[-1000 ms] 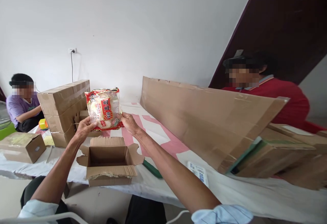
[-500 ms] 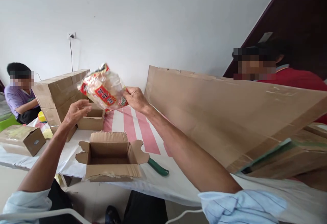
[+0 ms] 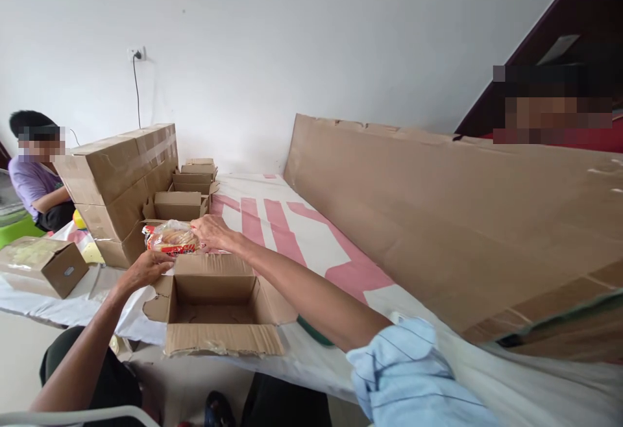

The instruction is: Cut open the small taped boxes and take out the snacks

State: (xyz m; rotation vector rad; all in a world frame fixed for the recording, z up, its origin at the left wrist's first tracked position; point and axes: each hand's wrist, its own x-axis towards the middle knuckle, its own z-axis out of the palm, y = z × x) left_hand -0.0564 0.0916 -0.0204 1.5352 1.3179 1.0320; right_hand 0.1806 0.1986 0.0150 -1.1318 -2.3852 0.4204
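Observation:
My right hand is closed on the right end of a clear plastic food packet with red printed edges and pale contents. The packet is just behind an open cardboard box, which stands close in front of me with its flaps folded out and nothing inside. My left hand is by the packet's lower left side and above the box's left flap, fingers stretched to the right. Whether its fingertips touch the packet I cannot tell. Under my right forearm, a green object is mostly hidden.
Several open boxes line up behind the packet, beside a stack of closed boxes. A taped box lies at left. A tall cardboard sheet leans along the right. One person sits at left, another behind the sheet.
My right hand has lowered the packet from mid-air to just behind the near box. My left hand has come down towards the box's left flap. The view has shifted slightly.

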